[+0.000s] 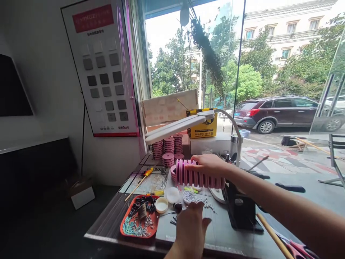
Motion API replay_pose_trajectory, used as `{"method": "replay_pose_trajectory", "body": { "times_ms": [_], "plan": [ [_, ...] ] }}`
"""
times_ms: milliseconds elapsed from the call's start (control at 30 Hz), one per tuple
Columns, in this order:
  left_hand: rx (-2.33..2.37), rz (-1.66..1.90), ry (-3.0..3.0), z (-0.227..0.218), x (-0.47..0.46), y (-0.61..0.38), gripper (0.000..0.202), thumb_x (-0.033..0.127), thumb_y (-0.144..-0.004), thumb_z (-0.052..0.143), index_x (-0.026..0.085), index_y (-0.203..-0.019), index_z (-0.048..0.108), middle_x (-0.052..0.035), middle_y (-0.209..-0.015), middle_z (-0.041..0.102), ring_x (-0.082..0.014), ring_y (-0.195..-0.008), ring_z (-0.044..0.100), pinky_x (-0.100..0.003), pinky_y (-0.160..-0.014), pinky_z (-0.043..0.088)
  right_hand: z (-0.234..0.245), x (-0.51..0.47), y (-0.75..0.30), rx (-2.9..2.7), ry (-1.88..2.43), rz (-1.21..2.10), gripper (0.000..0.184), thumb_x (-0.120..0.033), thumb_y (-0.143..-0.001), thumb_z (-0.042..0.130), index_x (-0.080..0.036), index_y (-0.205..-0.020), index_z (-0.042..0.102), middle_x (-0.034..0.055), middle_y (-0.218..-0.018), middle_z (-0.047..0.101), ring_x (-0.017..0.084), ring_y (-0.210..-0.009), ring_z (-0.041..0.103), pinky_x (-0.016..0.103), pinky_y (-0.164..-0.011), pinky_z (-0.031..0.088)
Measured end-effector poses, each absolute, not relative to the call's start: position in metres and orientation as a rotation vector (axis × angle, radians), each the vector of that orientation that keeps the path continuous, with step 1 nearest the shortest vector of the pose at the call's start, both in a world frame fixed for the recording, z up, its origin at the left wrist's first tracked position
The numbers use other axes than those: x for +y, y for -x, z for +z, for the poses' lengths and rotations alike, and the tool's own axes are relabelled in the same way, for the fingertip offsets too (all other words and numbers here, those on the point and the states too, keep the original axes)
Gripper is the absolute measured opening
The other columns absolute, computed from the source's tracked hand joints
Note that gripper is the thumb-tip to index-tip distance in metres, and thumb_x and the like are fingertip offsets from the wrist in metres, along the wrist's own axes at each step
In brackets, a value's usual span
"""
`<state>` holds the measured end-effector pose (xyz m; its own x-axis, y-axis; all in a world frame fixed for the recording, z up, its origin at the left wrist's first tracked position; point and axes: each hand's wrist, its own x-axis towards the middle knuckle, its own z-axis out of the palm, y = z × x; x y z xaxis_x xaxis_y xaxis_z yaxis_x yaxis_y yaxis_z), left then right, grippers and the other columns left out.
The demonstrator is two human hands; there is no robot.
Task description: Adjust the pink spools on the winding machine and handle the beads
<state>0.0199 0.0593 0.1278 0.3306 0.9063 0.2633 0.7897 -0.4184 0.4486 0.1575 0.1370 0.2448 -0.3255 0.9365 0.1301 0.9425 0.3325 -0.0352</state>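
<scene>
My right hand (208, 165) reaches across the table and lies on top of a long sideways row of pink discs (196, 176), fingers curled over it. My left hand (191, 226) hovers low over the table's near edge, fingers together and pointing forward toward a small white cup of tiny beads (188, 196); nothing shows in it. Scattered small beads (206, 204) lie just beyond its fingertips.
Stacks of pink discs (169, 146) stand at the back. A red tray (140, 217) of small parts, white caps (161, 205), a yellow-handled screwdriver (140, 181), a white desk lamp (183, 124), a black device (241, 210), a yellow box (202, 126) and scissors (299, 248) crowd the table.
</scene>
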Motion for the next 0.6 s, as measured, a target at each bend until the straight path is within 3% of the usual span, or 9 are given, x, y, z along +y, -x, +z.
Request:
{"method": "replay_pose_trajectory", "body": {
  "times_ms": [67, 133, 200, 300, 400, 467, 600],
  "plan": [
    [1.54, 0.897, -2.297, 0.138, 0.042, -0.012, 0.043, 0.007, -0.07, 0.055, 0.017, -0.112, 0.058, -0.015, -0.112, 0.063, -0.031, -0.089, 0.063, -0.038, -0.072, 0.047, 0.245, 0.137, -0.157, -2.456, 1.745, -0.064, 0.048, -0.059, -0.087, 0.037, -0.018, -0.099, 0.057, 0.0041, -0.092, 0.062, 0.015, -0.08, 0.059, 0.036, -0.074, 0.047],
    [1.387, 1.131, -2.164, 0.149, 0.033, -0.013, 0.03, 0.009, -0.072, 0.051, 0.018, -0.099, 0.063, -0.0102, -0.1, 0.066, -0.0228, -0.074, 0.063, -0.033, -0.068, 0.046, 0.245, 0.137, -0.157, -2.453, 1.745, -0.059, 0.046, -0.058, -0.087, 0.038, -0.017, -0.099, 0.057, 0.0039, -0.091, 0.062, 0.015, -0.081, 0.059, 0.036, -0.074, 0.047],
    [1.185, 1.119, -1.894, 0.156, 0.035, -0.027, 0.019, 0.019, -0.071, 0.056, 0.017, -0.088, 0.064, -0.0046, -0.08, 0.066, -0.0139, -0.05, 0.054, -0.029, -0.053, 0.043, 0.245, 0.137, -0.157, -2.448, 1.747, -0.062, 0.046, -0.057, -0.087, 0.038, -0.017, -0.099, 0.057, 0.0041, -0.093, 0.062, 0.015, -0.082, 0.059, 0.036, -0.076, 0.047],
    [0.941, 0.994, -1.326, 0.155, 0.052, -0.061, 0.041, 0.039, -0.059, 0.064, 0.013, -0.09, 0.058, -0.0063, -0.083, 0.063, -0.0062, -0.031, 0.041, -0.023, -0.032, 0.027, 0.245, 0.137, -0.157, -2.453, 1.753, -0.073, 0.047, -0.058, -0.087, 0.037, -0.017, -0.101, 0.056, 0.0046, -0.094, 0.062, 0.015, -0.083, 0.059, 0.037, -0.076, 0.047],
    [0.899, 1.022, -1.206, 0.143, 0.069, -0.088, 0.044, 0.052, -0.058, 0.057, 0.014, -0.079, 0.053, -0.004, -0.07, 0.06, -0.0076, -0.032, 0.045, -0.024, -0.035, 0.034, 0.244, 0.137, -0.157, -2.47, 1.745, -0.08, 0.049, -0.059, -0.087, 0.036, -0.017, -0.101, 0.056, 0.0049, -0.094, 0.062, 0.016, -0.083, 0.059, 0.037, -0.075, 0.047],
    [0.894, 1.062, -1.232, 0.134, 0.074, -0.095, 0.034, 0.051, -0.062, 0.052, 0.017, -0.068, 0.049, 0.002, -0.054, 0.053, -0.0081, -0.035, 0.044, -0.024, -0.04, 0.038, 0.244, 0.137, -0.158, -2.472, 1.737, -0.083, 0.05, -0.06, -0.087, 0.034, -0.018, -0.102, 0.056, 0.0051, -0.095, 0.062, 0.016, -0.085, 0.059, 0.037, -0.076, 0.046],
    [0.977, 1.094, -1.351, 0.114, 0.082, -0.093, 0.021, 0.03, -0.065, 0.055, 0.02, -0.052, 0.043, 0.008, -0.039, 0.04, -0.007, -0.036, 0.037, -0.02, -0.039, 0.028, 0.245, 0.136, -0.159, -2.457, 1.753, -0.057, 0.055, -0.064, -0.086, 0.031, -0.018, -0.103, 0.056, 0.0061, -0.095, 0.062, 0.016, -0.084, 0.059, 0.036, -0.074, 0.046]
  ]
}}
